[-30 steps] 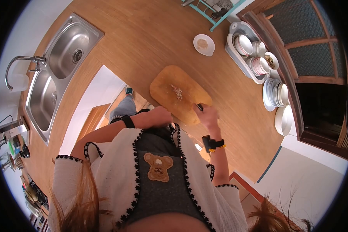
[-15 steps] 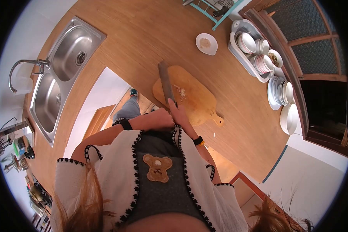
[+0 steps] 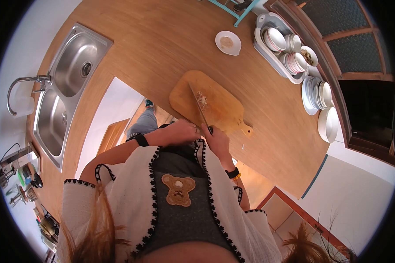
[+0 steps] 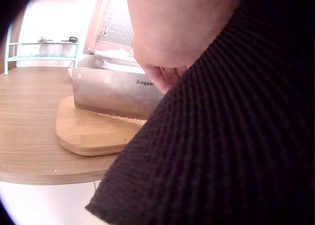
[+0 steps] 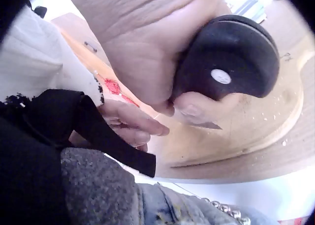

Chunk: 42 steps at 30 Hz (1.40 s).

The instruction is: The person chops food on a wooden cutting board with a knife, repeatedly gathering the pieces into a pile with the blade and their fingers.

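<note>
My right hand (image 3: 217, 141) grips the black handle (image 5: 229, 53) of a cleaver. Its wide blade (image 4: 113, 92) stands on edge over the wooden cutting board (image 4: 81, 131), beside small pale chopped bits (image 3: 201, 100). Near the board's front edge, close to the body, is my left hand (image 3: 184, 131); in the right wrist view its fingers (image 5: 135, 124) are loosely bent and hold nothing. Most of that hand is hidden by the wrist and dark band in the left wrist view.
A white dish (image 3: 228, 43) with pale contents sits beyond the board. At the right are a rack of bowls (image 3: 275, 52), stacked plates (image 3: 311, 96) and a white bowl (image 3: 328, 125). A double sink (image 3: 70, 74) is on the left, a turquoise rack (image 3: 239, 13) at the back.
My right hand has come from the board's handle side toward my left hand. The cleaver blade, earlier lying left across the board's edge with its flat showing, now stands on edge over the board.
</note>
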Motion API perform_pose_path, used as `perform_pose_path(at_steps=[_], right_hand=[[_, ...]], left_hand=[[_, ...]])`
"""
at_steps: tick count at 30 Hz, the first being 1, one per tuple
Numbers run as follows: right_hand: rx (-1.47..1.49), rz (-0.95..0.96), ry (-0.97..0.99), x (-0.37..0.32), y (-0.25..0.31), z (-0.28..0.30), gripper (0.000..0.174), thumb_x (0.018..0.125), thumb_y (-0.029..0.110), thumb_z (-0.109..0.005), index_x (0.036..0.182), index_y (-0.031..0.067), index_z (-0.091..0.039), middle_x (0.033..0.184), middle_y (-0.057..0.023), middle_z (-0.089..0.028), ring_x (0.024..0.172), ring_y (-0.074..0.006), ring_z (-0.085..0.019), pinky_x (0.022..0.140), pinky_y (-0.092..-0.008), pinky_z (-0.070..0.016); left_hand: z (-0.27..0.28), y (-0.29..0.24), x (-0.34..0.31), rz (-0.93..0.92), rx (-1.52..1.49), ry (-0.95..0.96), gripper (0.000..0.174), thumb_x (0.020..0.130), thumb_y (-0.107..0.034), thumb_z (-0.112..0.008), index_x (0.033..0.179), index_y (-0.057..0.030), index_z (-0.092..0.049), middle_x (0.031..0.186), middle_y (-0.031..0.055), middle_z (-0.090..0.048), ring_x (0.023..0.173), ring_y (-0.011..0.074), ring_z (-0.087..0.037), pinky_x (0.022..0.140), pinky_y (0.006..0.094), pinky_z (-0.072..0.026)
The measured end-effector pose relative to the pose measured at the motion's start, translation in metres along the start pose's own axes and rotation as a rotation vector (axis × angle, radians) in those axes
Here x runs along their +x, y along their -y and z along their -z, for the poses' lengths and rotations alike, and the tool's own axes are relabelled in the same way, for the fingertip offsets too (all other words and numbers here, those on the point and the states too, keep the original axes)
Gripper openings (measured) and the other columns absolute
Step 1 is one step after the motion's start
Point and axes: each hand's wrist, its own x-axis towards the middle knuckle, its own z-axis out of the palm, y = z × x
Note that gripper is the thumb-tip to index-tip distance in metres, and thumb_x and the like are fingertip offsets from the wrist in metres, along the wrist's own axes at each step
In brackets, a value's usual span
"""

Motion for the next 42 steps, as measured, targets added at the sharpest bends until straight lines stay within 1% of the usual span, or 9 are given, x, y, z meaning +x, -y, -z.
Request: perform_pose_path(at_steps=[2,6,8,9,11,14,23,36,42], right_hand=[[-0.142,0.049,-0.001,0.001,0.007,0.008,0.045,0.084,0.046,-0.053,0.071,0.0031,-0.058,0.065,-0.0233,-0.060,0.063,-0.0408,-0.060,0.057,-0.0481,-0.0462],[-0.265,0.130,-0.045,0.008,-0.001,0.007,0.042,0.083,0.043,-0.054,0.070,0.0035,-0.057,0.062,-0.0205,-0.060,0.061,-0.0390,-0.060,0.055,-0.0473,-0.0470],[-0.272,0.115,-0.058,0.012,-0.002,0.008,0.040,0.082,0.041,-0.054,0.075,0.0022,-0.060,0.065,-0.0231,-0.060,0.064,-0.0397,-0.060,0.057,-0.0481,-0.0460],[-0.272,0.119,-0.055,0.014,-0.001,0.009,0.040,0.082,0.041,-0.054,0.075,0.0022,-0.060,0.065,-0.0231,-0.060,0.064,-0.0397,-0.060,0.057,-0.0481,-0.0460],[-0.357,0.074,-0.019,0.017,0.003,0.012,0.038,0.083,0.039,-0.054,0.076,0.0028,-0.062,0.065,-0.0219,-0.060,0.063,-0.0381,-0.061,0.056,-0.0469,-0.0470],[-0.362,0.079,-0.042,0.028,-0.008,0.004,0.040,0.084,0.041,-0.053,0.076,0.0028,-0.064,0.065,-0.0206,-0.061,0.062,-0.0375,-0.061,0.056,-0.0460,-0.0478],[-0.355,0.118,0.022,0.051,-0.001,0.016,0.047,0.085,0.046,-0.051,0.073,0.0021,-0.066,0.067,-0.0200,-0.062,0.065,-0.0373,-0.062,0.056,-0.0444,-0.0488],[-0.469,0.232,0.072,0.069,-0.003,0.025,0.048,0.087,0.048,-0.048,0.071,0.0055,-0.064,0.064,-0.0182,-0.061,0.064,-0.0366,-0.062,0.055,-0.0449,-0.0484],[-0.516,0.270,0.076,0.079,-0.004,0.029,0.048,0.087,0.048,-0.048,0.073,0.0054,-0.064,0.064,-0.0177,-0.061,0.062,-0.0352,-0.061,0.053,-0.0431,-0.0482]], left_hand=[[0.004,-0.001,0.000,0.040,0.008,-0.042,0.011,0.072,-0.014,-0.060,0.082,-0.0094,-0.059,0.086,0.0052,-0.063,0.076,0.0237,-0.062,0.059,0.0359,-0.0495],[0.014,-0.004,0.005,0.054,0.034,-0.229,0.017,0.071,-0.013,-0.062,0.088,-0.0099,-0.060,0.100,0.0047,-0.062,0.075,0.0228,-0.062,0.057,0.0345,-0.0499],[0.020,-0.010,0.008,0.212,0.078,-0.302,0.040,0.071,-0.012,-0.062,0.109,-0.0085,-0.056,0.123,0.0110,-0.052,0.071,0.0238,-0.062,0.056,0.0339,-0.0502],[0.024,-0.012,0.009,0.216,0.079,-0.303,0.040,0.071,-0.012,-0.062,0.109,-0.0085,-0.056,0.123,0.0110,-0.052,0.071,0.0238,-0.062,0.056,0.0339,-0.0502],[0.029,-0.015,0.009,0.448,0.098,-0.155,0.065,0.067,-0.010,-0.062,0.129,-0.0060,-0.042,0.140,0.0178,-0.033,0.069,0.0251,-0.063,0.055,0.0339,-0.0505],[0.015,-0.001,0.002,0.394,0.244,-0.067,0.079,0.064,-0.007,-0.061,0.136,-0.0020,-0.030,0.146,0.0219,-0.018,0.065,0.0272,-0.063,0.053,0.0337,-0.0499],[0.022,-0.001,0.012,0.496,0.160,0.068,0.090,0.057,-0.005,-0.061,0.139,0.0005,-0.024,0.147,0.0243,-0.011,0.058,0.0294,-0.062,0.049,0.0341,-0.0491],[0.023,-0.001,0.015,0.532,0.100,-0.049,0.090,0.057,-0.007,-0.063,0.138,-0.0002,-0.024,0.147,0.0246,-0.009,0.062,0.0317,-0.063,0.049,0.0362,-0.0498],[0.030,0.002,0.018,0.632,0.094,0.171,0.097,0.061,-0.010,-0.065,0.143,-0.0055,-0.013,0.148,0.0243,0.003,0.071,0.0300,-0.065,0.052,0.0348,-0.0503]])
